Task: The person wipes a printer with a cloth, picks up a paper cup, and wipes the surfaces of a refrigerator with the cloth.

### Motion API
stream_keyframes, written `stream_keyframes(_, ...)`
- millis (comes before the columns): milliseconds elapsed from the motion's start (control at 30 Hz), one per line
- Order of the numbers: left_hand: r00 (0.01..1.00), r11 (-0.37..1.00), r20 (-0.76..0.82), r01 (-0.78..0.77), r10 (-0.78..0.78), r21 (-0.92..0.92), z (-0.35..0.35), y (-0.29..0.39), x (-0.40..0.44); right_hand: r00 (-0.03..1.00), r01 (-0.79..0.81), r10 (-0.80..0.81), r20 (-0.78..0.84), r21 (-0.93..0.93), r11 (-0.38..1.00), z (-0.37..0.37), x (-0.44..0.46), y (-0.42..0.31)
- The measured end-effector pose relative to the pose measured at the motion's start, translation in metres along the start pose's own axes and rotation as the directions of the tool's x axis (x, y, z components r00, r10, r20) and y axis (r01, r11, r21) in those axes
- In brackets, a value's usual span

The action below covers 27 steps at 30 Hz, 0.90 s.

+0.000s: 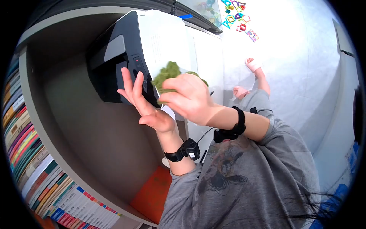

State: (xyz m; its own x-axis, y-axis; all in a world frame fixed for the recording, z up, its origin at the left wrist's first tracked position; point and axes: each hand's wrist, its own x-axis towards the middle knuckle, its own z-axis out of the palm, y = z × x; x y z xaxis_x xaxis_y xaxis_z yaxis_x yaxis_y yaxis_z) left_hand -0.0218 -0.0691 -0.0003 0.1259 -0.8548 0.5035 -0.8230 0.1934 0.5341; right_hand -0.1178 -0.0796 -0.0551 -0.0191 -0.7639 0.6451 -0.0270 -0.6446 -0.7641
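Observation:
My right hand (188, 97) is closed around a crumpled green cloth (170, 71), which bunches out beyond the fingers and shows a little behind the knuckles. Cloth and hand are over the white casing of a printer (167, 38). My left hand (143, 101) is open, its fingers spread in front of the printer's dark front panel (135, 38) near the buttons. Whether those fingers touch the panel I cannot tell. Both wrists wear black straps, the left one with a small box (191, 149) on it.
The printer stands in a grey shelf compartment (99, 152) beside a row of books (34, 152). A red-orange patterned surface (152, 192) lies low in the shelf. Colourful toy frames (238, 17) are scattered on the pale floor (297, 68). A blue object (186, 16) lies by the printer's far edge.

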Motion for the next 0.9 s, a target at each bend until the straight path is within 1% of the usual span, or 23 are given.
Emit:
stream_keyframes(33, 1.0, 1.0, 0.001, 0.008, -0.008, 0.006, 0.0, 0.0, -0.002, 1.0, 0.014, -0.013, 0.023, -0.043, 0.999, 0.002, 0.005, -0.003)
stream_keyframes(67, 1.0, 1.0, 0.006, 0.005, -0.005, 0.005, 0.0, -0.001, -0.002, 1.0, 0.015, -0.014, 0.02, -0.036, 0.999, 0.002, 0.003, -0.003)
stream_keyframes(133, 1.0, 1.0, 0.026, -0.004, 0.003, 0.008, -0.002, -0.003, 0.0, 0.998, -0.052, 0.051, 0.028, 0.038, 0.998, 0.001, -0.006, 0.005)
stream_keyframes(167, 1.0, 1.0, 0.028, -0.002, 0.002, 0.014, -0.002, -0.003, 0.0, 0.997, -0.072, 0.072, 0.019, -0.022, 0.997, 0.002, -0.016, 0.014)
stream_keyframes(200, 1.0, 1.0, 0.03, 0.0, 0.0, 0.021, -0.002, -0.003, 0.0, 0.997, -0.073, 0.073, 0.02, -0.02, 0.997, 0.001, -0.018, 0.014)
stream_keyframes(267, 1.0, 1.0, 0.022, 0.011, -0.011, 0.028, -0.001, -0.001, 0.002, 0.991, -0.103, 0.106, 0.077, -0.047, 0.994, -0.003, -0.019, 0.015)
stream_keyframes(300, 1.0, 0.999, 0.022, 0.021, -0.022, 0.038, -0.002, 0.0, 0.0, 0.994, -0.066, 0.07, 0.089, -0.047, 0.997, -0.005, -0.012, 0.013)
stream_keyframes(333, 0.999, 0.999, 0.021, 0.025, -0.026, 0.04, -0.002, 0.0, 0.0, 0.993, -0.068, 0.072, 0.093, -0.045, 0.997, -0.003, -0.008, 0.012)
stream_keyframes(400, 1.0, 0.999, 0.016, 0.022, -0.022, 0.03, -0.002, 0.0, 0.0, 0.999, 0.008, -0.005, 0.053, -0.052, 0.999, -0.002, -0.004, 0.012)
stream_keyframes(433, 1.0, 0.999, 0.017, 0.023, -0.023, 0.029, -0.002, 0.0, -0.001, 0.998, -0.023, 0.026, 0.057, -0.043, 0.999, -0.002, -0.007, 0.013)
stream_keyframes(467, 0.999, 0.999, 0.024, 0.02, -0.021, 0.04, -0.003, -0.001, -0.002, 0.998, -0.021, 0.024, 0.054, -0.044, 0.999, -0.004, -0.011, 0.014)
stream_keyframes(533, 0.999, 0.999, 0.028, 0.015, -0.016, 0.049, -0.003, -0.001, 0.0, 0.988, -0.068, 0.073, 0.135, -0.046, 0.997, -0.009, -0.014, 0.015)
stream_keyframes(633, 1.0, 0.999, 0.016, 0.022, -0.023, 0.044, 0.0, 0.0, 0.0, 0.995, -0.024, 0.026, 0.097, -0.023, 0.999, -0.006, -0.005, 0.011)
stream_keyframes(733, 0.999, 0.999, -0.009, 0.034, -0.034, 0.034, -0.002, 0.001, 0.0, 0.997, -0.035, 0.036, 0.068, -0.014, 0.999, -0.003, -0.007, 0.012)
stream_keyframes(767, 1.0, 0.998, 0.017, 0.014, -0.015, 0.054, -0.002, 0.0, 0.0, 0.994, -0.05, 0.052, 0.097, -0.024, 0.998, -0.005, -0.012, 0.013)
stream_keyframes(800, 0.999, 0.997, 0.047, -0.004, 0.0, 0.074, -0.004, 0.0, 0.0, 0.994, -0.048, 0.05, 0.092, -0.025, 0.999, -0.006, -0.02, 0.018)
stream_keyframes(867, 0.999, 0.997, 0.045, -0.008, 0.005, 0.072, -0.003, 0.0, 0.0, 0.971, -0.137, 0.147, 0.186, -0.065, 0.988, -0.011, -0.034, 0.028)
stream_keyframes(900, 0.999, 0.998, 0.045, -0.007, 0.004, 0.069, -0.003, 0.0, 0.0, 0.948, -0.219, 0.228, 0.221, -0.066, 0.974, -0.015, -0.036, 0.03)
